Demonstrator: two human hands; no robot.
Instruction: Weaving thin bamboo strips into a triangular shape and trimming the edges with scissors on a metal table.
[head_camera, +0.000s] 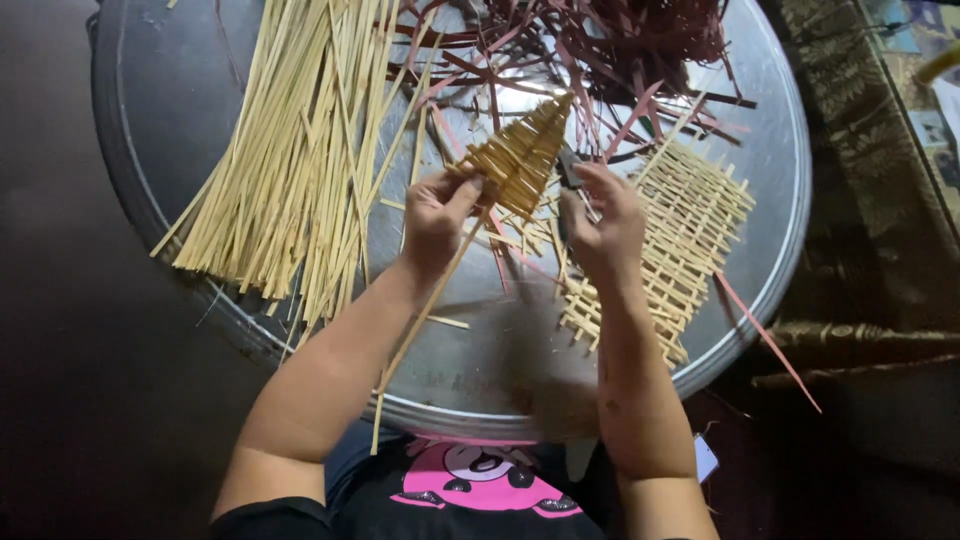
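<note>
You are partway through trimming, I judge: your left hand (437, 215) pinches the woven straw cone (520, 158) above the round metal tray (770, 130), your right hand (600, 222) grips small scissors (570, 168) beside it, so the next snip needs careful aim at stray ends.

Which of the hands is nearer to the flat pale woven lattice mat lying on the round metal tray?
Right. The right hand is directly over the flat pale woven lattice mat's left edge; the left hand is further left, gripping the cone-shaped woven straw piece.
</note>
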